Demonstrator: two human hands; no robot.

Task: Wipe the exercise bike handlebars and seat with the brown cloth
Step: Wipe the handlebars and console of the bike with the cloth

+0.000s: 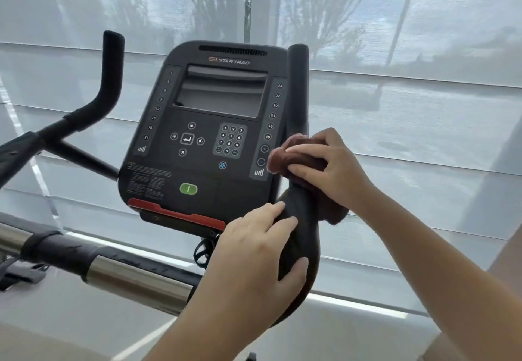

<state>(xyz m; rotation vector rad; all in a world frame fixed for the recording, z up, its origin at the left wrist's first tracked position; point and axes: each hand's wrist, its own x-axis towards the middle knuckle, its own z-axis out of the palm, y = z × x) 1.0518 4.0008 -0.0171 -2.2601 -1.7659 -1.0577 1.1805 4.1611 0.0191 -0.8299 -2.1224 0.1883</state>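
Right hand (pixel 333 168) is up on the right handlebar (pixel 298 87), and it's a firm grip: fingers (pixel 305 150) curled round the brown cloth (pixel 284 160), which is bunched and wrapped about the black post. That's just off the console's (pixel 147 168) right edge, level with the plus and minus keys (pixel 264 149). A loose tail of the cloth spills out below the wrist and hangs behind the bend of the bar.

Down below, the left hand (pixel 254 253) has the same handlebar, on the thick curved stretch beneath the console's lower right corner. Its fingers lie over the front of the bar, the thumb hooks round the near side, and the bar is clasped between them. So both hands are on one bar, right above left and apart, with bare black grip showing between them.

Over on the other side, the left handlebar (pixel 111 70) stands free, well off the console's left edge, its bent black grip pointing upward with nothing touching it.

The console itself faces the camera. There's a dark screen (pixel 223 92) near the top edge and a number pad (pixel 231 140) right of centre. A green button (pixel 188 189) sits towards the bottom edge, and a red strip (pixel 175 212) runs along the lower edge.

A chrome and black rail (pixel 135 278) crosses the lower left, running in towards the left forearm. Behind everything hang pale blinds (pixel 395 106), with dim tree shapes showing through them.
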